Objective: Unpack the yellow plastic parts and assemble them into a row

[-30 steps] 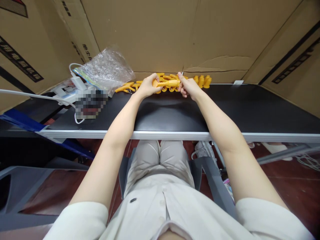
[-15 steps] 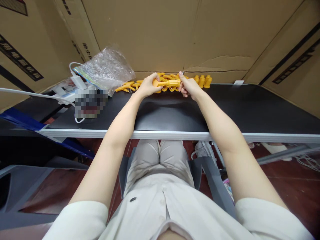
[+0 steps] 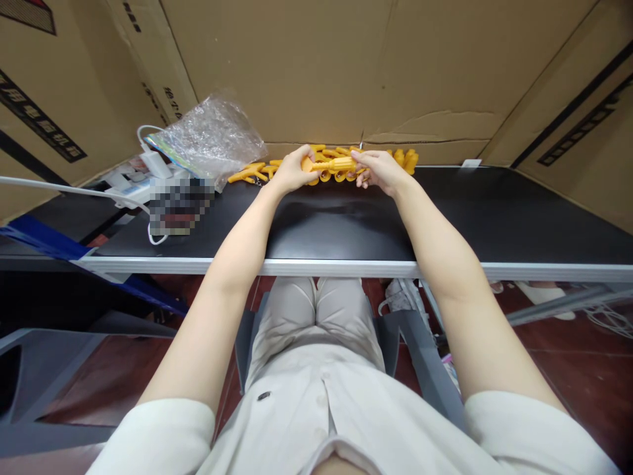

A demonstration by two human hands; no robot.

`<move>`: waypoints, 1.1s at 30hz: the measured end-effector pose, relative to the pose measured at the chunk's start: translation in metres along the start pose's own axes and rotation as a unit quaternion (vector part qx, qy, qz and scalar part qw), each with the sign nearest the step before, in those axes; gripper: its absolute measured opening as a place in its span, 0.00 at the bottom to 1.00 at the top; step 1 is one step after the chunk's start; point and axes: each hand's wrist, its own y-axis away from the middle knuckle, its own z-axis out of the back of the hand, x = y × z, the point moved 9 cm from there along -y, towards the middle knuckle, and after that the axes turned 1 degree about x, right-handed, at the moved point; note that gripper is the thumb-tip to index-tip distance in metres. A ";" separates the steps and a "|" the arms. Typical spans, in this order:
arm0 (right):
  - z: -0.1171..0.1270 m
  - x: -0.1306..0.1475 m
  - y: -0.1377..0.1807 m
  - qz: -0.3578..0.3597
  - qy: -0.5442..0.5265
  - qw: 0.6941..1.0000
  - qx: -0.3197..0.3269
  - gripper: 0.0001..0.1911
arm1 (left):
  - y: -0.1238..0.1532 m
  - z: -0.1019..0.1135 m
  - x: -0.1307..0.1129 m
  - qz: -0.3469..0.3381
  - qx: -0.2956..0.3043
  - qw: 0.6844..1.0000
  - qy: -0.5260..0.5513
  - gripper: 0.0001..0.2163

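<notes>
At the far edge of a black table (image 3: 346,224), my left hand (image 3: 291,170) is closed round one end of a ribbed orange plastic rod (image 3: 332,165). My right hand (image 3: 380,170) pinches the rod's other end with fingers and thumb. Several more orange plastic pieces (image 3: 252,173) lie in a row behind and to the left of the hands, and short rounded orange pieces (image 3: 408,159) stand just right of my right hand, against the cardboard wall.
Cardboard sheets (image 3: 316,66) wall in the table at the back and sides. A crumpled clear plastic bag (image 3: 210,135) and white cables with chargers (image 3: 133,178) lie at the back left. A grey chair frame (image 3: 420,356) shows under the table.
My right hand has turned over and shifted slightly right, so its fingers lie over the rod's end; a thin pointed thing that stood above it no longer shows in it. The left hand has stayed put.
</notes>
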 end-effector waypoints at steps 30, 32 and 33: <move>0.033 -0.008 -0.008 -0.025 -0.165 0.978 -0.126 0.18 | 0.010 0.007 -0.010 0.090 0.007 0.996 -0.026 0.20; 0.050 -0.012 -0.015 0.002 -0.140 0.978 -0.158 0.18 | 0.011 0.005 -0.009 0.093 0.029 0.992 -0.085 0.14; 0.057 -0.014 -0.018 0.015 -0.124 0.976 -0.176 0.19 | 0.011 0.002 -0.009 0.090 0.047 0.988 -0.115 0.12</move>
